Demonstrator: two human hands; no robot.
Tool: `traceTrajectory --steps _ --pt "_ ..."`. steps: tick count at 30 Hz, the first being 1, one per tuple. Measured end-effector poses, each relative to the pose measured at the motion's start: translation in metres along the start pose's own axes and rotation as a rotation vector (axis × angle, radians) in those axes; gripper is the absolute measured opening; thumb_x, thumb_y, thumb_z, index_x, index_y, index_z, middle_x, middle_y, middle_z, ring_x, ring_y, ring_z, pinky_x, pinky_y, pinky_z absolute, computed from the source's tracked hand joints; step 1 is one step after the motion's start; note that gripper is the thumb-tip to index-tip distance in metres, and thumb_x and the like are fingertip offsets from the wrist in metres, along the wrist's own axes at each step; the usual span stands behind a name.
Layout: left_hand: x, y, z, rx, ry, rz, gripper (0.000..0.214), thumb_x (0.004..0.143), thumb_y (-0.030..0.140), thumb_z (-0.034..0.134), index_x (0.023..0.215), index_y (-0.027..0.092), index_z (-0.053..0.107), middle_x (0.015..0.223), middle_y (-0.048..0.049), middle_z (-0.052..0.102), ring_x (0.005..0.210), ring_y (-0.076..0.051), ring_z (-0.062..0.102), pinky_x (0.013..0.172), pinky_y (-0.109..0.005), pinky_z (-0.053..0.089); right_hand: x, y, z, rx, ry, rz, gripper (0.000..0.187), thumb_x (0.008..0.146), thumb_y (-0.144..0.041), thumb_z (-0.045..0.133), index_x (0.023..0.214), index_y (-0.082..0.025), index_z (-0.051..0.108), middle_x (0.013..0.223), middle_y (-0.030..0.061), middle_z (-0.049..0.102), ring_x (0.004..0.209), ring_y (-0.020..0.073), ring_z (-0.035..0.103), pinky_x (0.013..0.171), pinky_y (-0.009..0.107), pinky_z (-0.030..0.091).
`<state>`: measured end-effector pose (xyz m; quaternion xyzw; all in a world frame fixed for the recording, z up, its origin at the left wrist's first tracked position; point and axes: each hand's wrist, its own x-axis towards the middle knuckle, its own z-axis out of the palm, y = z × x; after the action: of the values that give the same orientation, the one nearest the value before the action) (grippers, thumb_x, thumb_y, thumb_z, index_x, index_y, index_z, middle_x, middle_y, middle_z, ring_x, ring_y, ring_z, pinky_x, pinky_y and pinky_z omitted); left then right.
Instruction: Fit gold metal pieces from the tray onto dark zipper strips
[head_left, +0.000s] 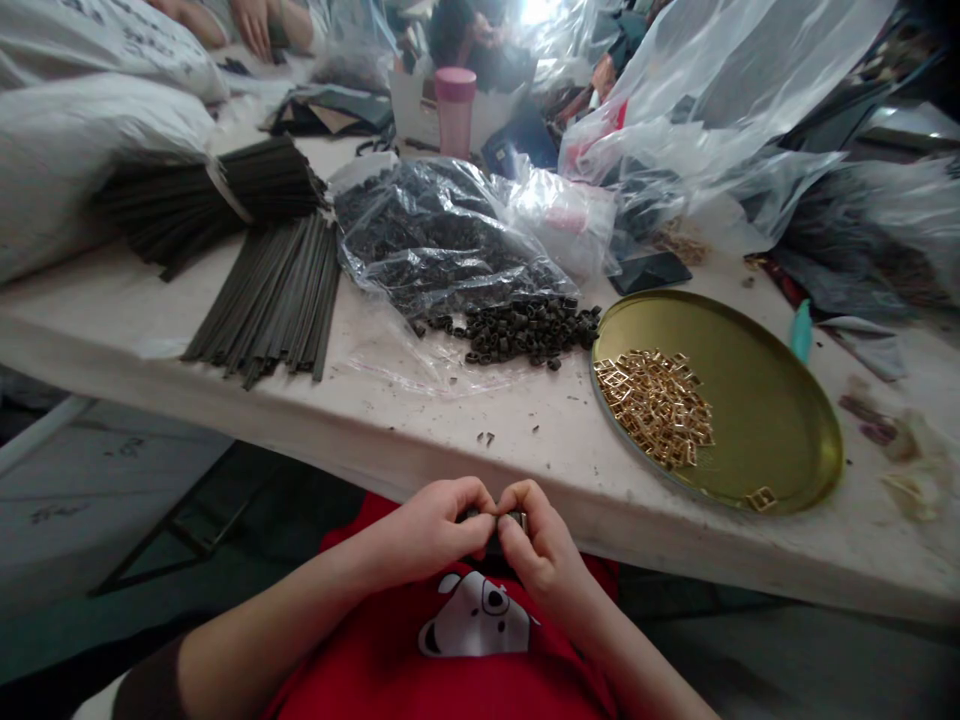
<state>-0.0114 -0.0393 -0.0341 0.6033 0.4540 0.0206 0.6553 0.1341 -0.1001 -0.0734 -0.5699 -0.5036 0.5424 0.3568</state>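
My left hand (442, 525) and my right hand (541, 545) meet fingertip to fingertip just in front of the table edge, above a red apron with a white bear print. Both are closed in a pinch. A bit of dark strip (470, 514) shows inside the left fingers. Between the right thumb and forefinger sits a small metal buckle (520, 520), mostly covered. Whether strip and buckle are joined is hidden. Past the hands lie a pile of small black loops (525, 330) and a round gold tray (765, 400) holding many gold buckles (660, 408).
At the left lie a tied bundle of dark strips (270, 180) and loose dark strips (274, 295). Behind the loops is a clear plastic bag (450, 230). A pink-capped bottle (454, 115) stands farther back. Another person's hand (253, 25) shows at top left.
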Motion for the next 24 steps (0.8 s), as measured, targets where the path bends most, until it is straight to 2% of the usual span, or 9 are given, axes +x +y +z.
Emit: traceTrajectory --steps 5,7,10,12,16,20,24 --pt "-0.007 0.000 -0.015 -0.090 -0.134 0.013 0.029 0.080 0.029 0.045 0.104 0.014 0.050 0.088 -0.0034 0.062 0.071 -0.013 0.056 0.065 -0.025 0.044 0.000 0.007 -0.003 -0.007 0.089 0.005 0.003 0.078 -0.023 0.042 0.079 -0.021 0.040 0.057 -0.0070 0.037 0.049 0.0092 0.034 0.047 0.022 0.029" --pt "-0.009 -0.002 -0.020 -0.105 -0.167 -0.026 0.027 0.081 0.030 0.045 0.100 0.013 0.052 0.084 -0.0034 0.062 0.070 -0.013 0.056 0.065 -0.024 0.044 -0.001 0.008 -0.006 0.025 0.091 0.012 0.003 0.079 -0.023 0.041 0.079 -0.021 0.041 0.057 -0.0070 0.037 0.048 0.0091 0.033 0.046 0.022 0.028" --pt "-0.010 -0.007 -0.019 -0.167 -0.206 -0.105 0.023 0.079 0.035 0.047 0.082 0.013 0.054 0.069 -0.0006 0.059 0.057 -0.010 0.051 0.054 -0.021 0.040 -0.002 0.009 -0.006 0.050 0.071 0.018 0.004 0.079 -0.024 0.042 0.080 -0.021 0.041 0.056 -0.0072 0.036 0.048 0.0091 0.033 0.046 0.021 0.028" --pt "-0.010 -0.008 -0.015 -0.191 -0.186 -0.120 0.024 0.078 0.037 0.048 0.075 0.014 0.053 0.062 0.0017 0.056 0.050 -0.008 0.045 0.048 -0.019 0.035 -0.002 0.009 -0.005 0.023 0.063 0.007 0.004 0.078 -0.024 0.043 0.079 -0.021 0.041 0.057 -0.0069 0.036 0.049 0.0091 0.033 0.047 0.021 0.028" --pt "-0.011 -0.007 -0.009 -0.075 -0.112 -0.063 0.025 0.078 0.036 0.048 0.069 0.014 0.055 0.056 0.0037 0.052 0.048 -0.008 0.042 0.045 -0.018 0.031 -0.003 0.006 -0.005 -0.054 0.014 -0.005 0.004 0.076 -0.021 0.044 0.079 -0.020 0.041 0.058 -0.0068 0.036 0.050 0.0091 0.034 0.046 0.021 0.028" --pt "-0.012 -0.007 -0.009 0.126 -0.083 0.051 0.023 0.081 0.029 0.043 0.071 0.015 0.058 0.062 0.0024 0.056 0.056 -0.010 0.049 0.052 -0.018 0.034 -0.005 0.002 -0.008 -0.106 -0.016 -0.010 0.003 0.075 -0.019 0.044 0.077 -0.021 0.042 0.060 -0.0060 0.038 0.052 0.0099 0.036 0.048 0.022 0.030" --pt "-0.010 -0.009 -0.009 0.326 -0.055 0.156 0.025 0.082 0.025 0.041 0.071 0.015 0.061 0.065 0.0015 0.058 0.061 -0.011 0.050 0.054 -0.018 0.032 -0.010 0.002 -0.007 -0.090 -0.045 0.003 0.001 0.077 -0.020 0.041 0.077 -0.021 0.041 0.059 -0.0058 0.040 0.052 0.0104 0.038 0.049 0.022 0.032"
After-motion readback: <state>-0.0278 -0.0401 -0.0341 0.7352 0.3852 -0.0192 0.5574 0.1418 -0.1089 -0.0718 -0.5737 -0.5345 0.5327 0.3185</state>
